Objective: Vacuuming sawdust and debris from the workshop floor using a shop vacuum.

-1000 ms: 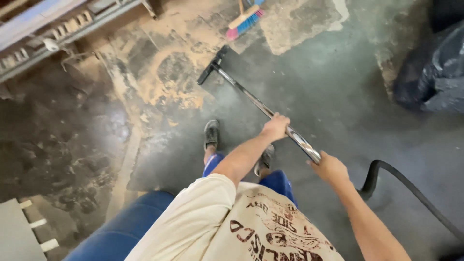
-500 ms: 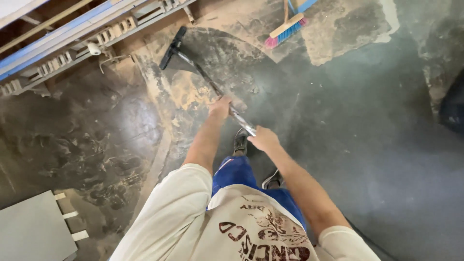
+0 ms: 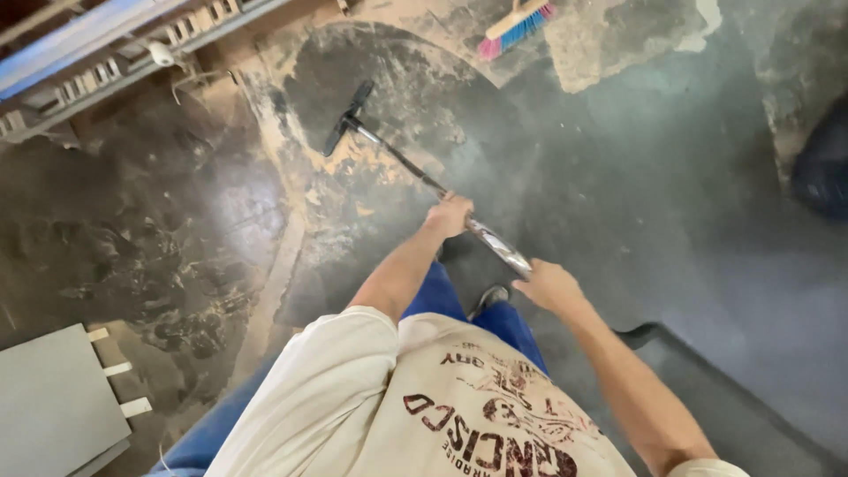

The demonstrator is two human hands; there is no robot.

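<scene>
Fingers (image 3: 446, 215) of both hands wrap a shiny metal vacuum wand (image 3: 415, 172) that I see slanting down to the floor.

From above, I see the left hand (image 3: 449, 216) gripping the wand midway and the right hand (image 3: 549, 287) closed on its upper end. Its black floor nozzle (image 3: 348, 117) rests on the dark concrete floor (image 3: 636, 177) beside a band of tan sawdust (image 3: 353, 168). Well beyond it lies a broom head (image 3: 517, 25) with pink and blue bristles.
</scene>
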